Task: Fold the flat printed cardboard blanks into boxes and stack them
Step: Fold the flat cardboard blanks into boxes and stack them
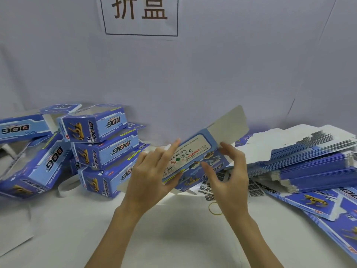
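one head-worn camera looks forward and down, close over the table (173, 238), facing the backdrop (231, 74).

The surface (173, 233) is covered by a white cloth. At nine o'clock folded blue boxes (100, 151) stand piled in a stack of three, with more boxes (34, 167) leaning and tipped just beside them. At three o'clock lies a thick pile of flat blanks (309, 167), and loose blanks (316, 202) spread toward four o'clock. Near the centre, small barcode stickers (210, 189) lie scattered, and a yellow rubber band (214, 208) sits just below them. A white sheet (13, 231) lies at eight o'clock.
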`<control>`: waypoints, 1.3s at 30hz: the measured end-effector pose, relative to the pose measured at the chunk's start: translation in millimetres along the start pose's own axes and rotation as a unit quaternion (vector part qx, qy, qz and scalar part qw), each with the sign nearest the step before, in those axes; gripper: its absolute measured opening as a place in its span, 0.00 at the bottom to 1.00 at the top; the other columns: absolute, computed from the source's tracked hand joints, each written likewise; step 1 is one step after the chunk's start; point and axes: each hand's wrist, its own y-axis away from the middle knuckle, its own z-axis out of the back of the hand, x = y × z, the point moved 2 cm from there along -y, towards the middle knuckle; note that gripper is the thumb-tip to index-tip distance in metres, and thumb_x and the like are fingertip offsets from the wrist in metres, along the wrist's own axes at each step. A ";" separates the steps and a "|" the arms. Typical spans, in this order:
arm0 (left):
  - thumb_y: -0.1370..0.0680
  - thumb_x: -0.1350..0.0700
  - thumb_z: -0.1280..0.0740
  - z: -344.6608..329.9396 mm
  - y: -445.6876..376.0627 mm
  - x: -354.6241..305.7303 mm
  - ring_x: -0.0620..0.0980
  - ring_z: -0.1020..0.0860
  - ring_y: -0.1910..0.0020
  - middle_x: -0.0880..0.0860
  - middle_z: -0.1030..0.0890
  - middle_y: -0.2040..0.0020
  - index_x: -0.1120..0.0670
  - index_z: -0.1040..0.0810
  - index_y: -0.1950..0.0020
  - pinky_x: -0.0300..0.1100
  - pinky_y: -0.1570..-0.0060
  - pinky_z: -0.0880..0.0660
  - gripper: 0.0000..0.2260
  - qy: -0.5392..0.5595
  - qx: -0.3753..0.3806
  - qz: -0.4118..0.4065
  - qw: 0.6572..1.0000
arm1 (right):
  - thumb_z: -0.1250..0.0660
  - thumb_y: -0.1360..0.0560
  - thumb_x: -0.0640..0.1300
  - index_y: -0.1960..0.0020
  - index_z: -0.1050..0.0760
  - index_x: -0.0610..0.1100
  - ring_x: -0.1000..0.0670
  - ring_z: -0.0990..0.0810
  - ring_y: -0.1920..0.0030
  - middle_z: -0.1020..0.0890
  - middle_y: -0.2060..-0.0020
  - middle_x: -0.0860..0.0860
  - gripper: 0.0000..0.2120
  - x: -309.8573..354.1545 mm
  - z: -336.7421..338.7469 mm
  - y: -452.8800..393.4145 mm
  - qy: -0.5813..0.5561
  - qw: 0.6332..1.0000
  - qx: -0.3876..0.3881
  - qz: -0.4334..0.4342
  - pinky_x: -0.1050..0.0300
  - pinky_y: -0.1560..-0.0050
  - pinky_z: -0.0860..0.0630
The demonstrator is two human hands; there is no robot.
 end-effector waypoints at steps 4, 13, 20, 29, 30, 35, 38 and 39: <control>0.19 0.37 0.35 -3.6 1.7 0.6 0.49 0.29 0.45 0.49 0.25 0.40 0.47 0.45 0.15 0.41 0.47 0.30 0.36 0.002 0.005 0.012 1.000 | 0.21 0.25 0.44 0.30 0.29 0.48 0.48 0.21 0.38 0.20 0.39 0.51 0.28 -0.7 -1.3 -0.6 -0.068 0.995 0.028 -0.067 0.62 0.38 0.24; 0.22 0.33 0.32 -4.9 1.9 0.9 0.50 0.27 0.44 0.49 0.25 0.42 0.46 0.46 0.15 0.45 0.43 0.35 0.41 -0.034 -0.011 0.013 0.999 | 0.22 0.29 0.56 0.42 0.26 0.54 0.56 0.17 0.46 0.17 0.49 0.58 0.20 -0.9 4.2 -3.5 -0.044 0.993 0.046 -0.099 0.69 0.52 0.21; 0.24 0.30 0.32 -7.4 0.2 -5.3 0.57 0.31 0.33 0.55 0.30 0.31 0.53 0.44 0.15 0.51 0.31 0.37 0.46 -0.054 -0.010 0.027 0.998 | 0.22 0.28 0.48 0.41 0.17 0.53 0.59 0.15 0.45 0.12 0.47 0.57 0.16 -4.8 -5.7 0.7 -0.126 0.962 0.158 -0.183 0.70 0.51 0.21; 0.25 0.25 0.37 -10.4 -1.6 -12.3 0.58 0.28 0.35 0.54 0.28 0.32 0.57 0.38 0.18 0.55 0.31 0.33 0.48 -0.049 0.002 0.044 0.998 | 0.21 0.31 0.51 0.32 0.24 0.58 0.53 0.16 0.39 0.18 0.37 0.52 0.28 11.1 -4.8 3.3 -0.151 0.947 0.234 -0.161 0.63 0.52 0.17; 0.24 0.24 0.37 -9.3 -1.4 -11.8 0.57 0.27 0.37 0.53 0.27 0.33 0.57 0.38 0.18 0.54 0.33 0.31 0.47 -0.044 0.009 0.046 0.998 | 0.21 0.29 0.53 0.37 0.20 0.58 0.50 0.17 0.37 0.19 0.35 0.52 0.21 14.5 -4.1 1.6 -0.134 0.956 0.224 -0.131 0.60 0.51 0.16; 0.27 0.26 0.31 5.7 -4.4 -2.5 0.57 0.24 0.43 0.55 0.23 0.37 0.59 0.35 0.19 0.50 0.44 0.26 0.48 -0.011 -0.023 0.115 0.993 | 0.24 0.24 0.57 0.26 0.26 0.51 0.46 0.31 0.22 0.30 0.24 0.51 0.30 22.4 3.7 -6.0 -0.018 0.996 0.058 0.062 0.60 0.27 0.30; 0.30 0.26 0.29 17.6 -11.0 2.7 0.54 0.22 0.45 0.55 0.20 0.41 0.62 0.29 0.24 0.44 0.48 0.23 0.48 0.057 -0.099 0.183 0.976 | 0.23 0.26 0.56 0.16 0.45 0.58 0.52 0.33 0.21 0.32 0.22 0.58 0.46 15.8 -5.1 -1.9 -0.116 0.985 0.107 -0.065 0.50 0.21 0.34; 0.30 0.26 0.29 19.5 -12.5 2.6 0.51 0.21 0.46 0.54 0.19 0.42 0.62 0.26 0.28 0.42 0.48 0.21 0.46 0.104 -0.110 0.199 0.968 | 0.23 0.26 0.55 0.16 0.48 0.60 0.52 0.33 0.21 0.31 0.22 0.58 0.48 13.9 -11.1 2.2 -0.141 0.974 0.146 -0.103 0.44 0.22 0.33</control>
